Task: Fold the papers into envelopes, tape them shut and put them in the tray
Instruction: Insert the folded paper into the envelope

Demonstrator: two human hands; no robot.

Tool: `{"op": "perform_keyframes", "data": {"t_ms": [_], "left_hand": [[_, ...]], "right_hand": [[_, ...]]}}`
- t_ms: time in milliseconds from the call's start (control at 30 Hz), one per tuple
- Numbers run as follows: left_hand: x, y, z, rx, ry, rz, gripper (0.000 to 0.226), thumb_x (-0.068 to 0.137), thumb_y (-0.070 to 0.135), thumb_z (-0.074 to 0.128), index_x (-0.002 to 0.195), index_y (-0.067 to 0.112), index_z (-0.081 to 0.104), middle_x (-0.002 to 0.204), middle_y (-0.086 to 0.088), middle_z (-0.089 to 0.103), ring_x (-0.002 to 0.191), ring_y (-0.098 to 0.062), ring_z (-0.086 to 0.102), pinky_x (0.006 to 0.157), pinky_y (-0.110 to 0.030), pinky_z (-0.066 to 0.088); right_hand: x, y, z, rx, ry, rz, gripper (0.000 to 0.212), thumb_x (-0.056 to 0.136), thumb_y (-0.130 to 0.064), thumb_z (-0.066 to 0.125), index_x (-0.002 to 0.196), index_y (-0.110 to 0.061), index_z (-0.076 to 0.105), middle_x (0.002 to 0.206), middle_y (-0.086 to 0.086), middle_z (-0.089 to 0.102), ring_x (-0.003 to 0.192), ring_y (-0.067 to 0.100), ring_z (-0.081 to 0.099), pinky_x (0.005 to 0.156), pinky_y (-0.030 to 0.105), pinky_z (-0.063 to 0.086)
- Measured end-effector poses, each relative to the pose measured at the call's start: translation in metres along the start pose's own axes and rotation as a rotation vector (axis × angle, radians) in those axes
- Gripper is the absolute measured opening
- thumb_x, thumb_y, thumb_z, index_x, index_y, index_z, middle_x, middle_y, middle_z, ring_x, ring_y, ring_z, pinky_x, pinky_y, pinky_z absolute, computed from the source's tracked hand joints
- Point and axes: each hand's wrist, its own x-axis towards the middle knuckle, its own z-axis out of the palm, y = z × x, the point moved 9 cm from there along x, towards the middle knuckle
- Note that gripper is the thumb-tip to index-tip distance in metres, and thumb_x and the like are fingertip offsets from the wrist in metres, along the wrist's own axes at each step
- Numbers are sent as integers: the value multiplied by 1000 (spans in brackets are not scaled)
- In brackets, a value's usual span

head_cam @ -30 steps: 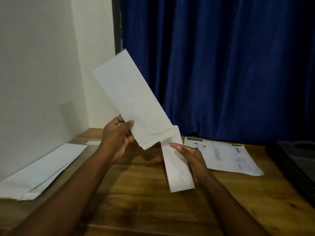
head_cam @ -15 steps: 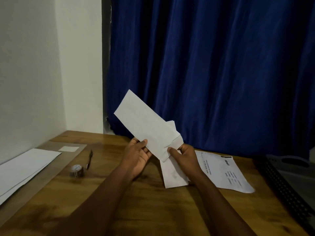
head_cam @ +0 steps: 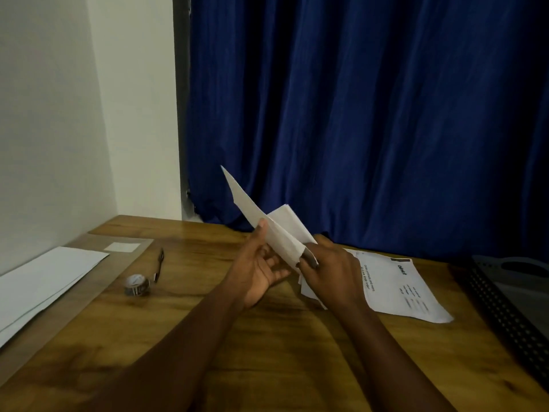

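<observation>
The step in hand was judged to be folding: a strip of white paper (head_cam: 261,221) was held in the air above the bench (head_cam: 267,352), between both hands, tilted with its far end pointing up and to the left; a second flap stood behind it, so a fold was apparently part made. The left hand (head_cam: 255,275) supported the strip from below, its thumb pressed on the paper's near face and its fingers (head_cam: 274,275) loosely spread beneath; the right hand (head_cam: 329,275) had its fingers closed on the lower end of the paper, pinching it.

The next move was judged to call for bringing the flaps together and pressing the crease, with the edges kept square; taping would follow. The roll of tape (head_cam: 136,285) lay on the bench to the left, just beside a pen (head_cam: 158,264), well apart from the hands. The tray (head_cam: 511,295) stood at the right edge.

A printed sheet (head_cam: 401,286) lay flat under and beyond the right hand; blank sheets (head_cam: 44,281) lay at far left.

Hard to make out: the number of layers in the held paper; the paper's lower edge, hidden by the right hand; the tray's contents, since the tray was cut off by the frame and dark.
</observation>
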Motion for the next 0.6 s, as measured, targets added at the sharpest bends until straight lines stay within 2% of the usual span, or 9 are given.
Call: {"op": "perform_keyframes", "data": {"t_ms": [67, 133, 233, 333, 400, 533, 600], "left_hand": [[-3, -1, 6, -30, -22, -28, 101, 55, 64, 92, 137, 15, 57, 130, -22, 69, 117, -39, 69, 90, -63, 56], [-4, -2, 6, -75, 8, -46, 105, 49, 66, 94, 133, 13, 61, 124, -21, 71, 111, -37, 72, 88, -61, 56], [-4, -4, -1, -113, 90, -53, 84, 62, 53, 89, 131, 13, 63, 116, -19, 73, 109, -38, 70, 94, -64, 54], [-5, -6, 1, -122, 91, -102, 70, 76, 46, 83, 133, 12, 63, 122, -20, 72, 116, -39, 68, 100, -67, 49], [-6, -8, -1, -102, 112, -146, 65, 82, 43, 80, 136, 12, 61, 127, -20, 71, 120, -39, 67, 101, -66, 49], [-7, -7, -13, -28, 224, -207, 68, 76, 37, 88, 134, 13, 60, 124, -20, 72, 117, -39, 68, 99, -66, 51], [-9, 2, -19, -39, 290, -179, 70, 71, 37, 92, 127, 12, 59, 116, -21, 75, 109, -41, 71, 93, -69, 53]], "right_hand": [[0, -8, 3, -100, -49, -42, 22, 80, -25, 75, 101, -19, 78, 98, 4, 74, 78, 24, 72, 52, 25, 52], [-2, -14, 6, -110, -98, -45, 26, 81, -31, 69, 103, -21, 79, 102, 4, 75, 82, 27, 73, 56, 33, 56], [-4, -18, 5, -93, -83, -30, 31, 80, -39, 64, 101, -23, 80, 105, 4, 78, 83, 25, 74, 60, 29, 54], [-4, -15, 0, -97, -24, 13, 33, 81, -43, 59, 94, -23, 81, 97, 3, 78, 76, 24, 74, 55, 33, 57], [-4, -6, -1, -143, -7, 83, 27, 83, -38, 61, 94, -24, 81, 95, 1, 78, 74, 25, 73, 56, 34, 55], [-5, 11, 5, -148, -78, 175, 24, 91, -40, 66, 105, -27, 80, 107, -1, 77, 89, 24, 73, 70, 36, 57], [-6, 14, 5, -135, -77, 188, 32, 91, -53, 67, 108, -29, 79, 110, -3, 76, 92, 21, 72, 68, 32, 53]]}}
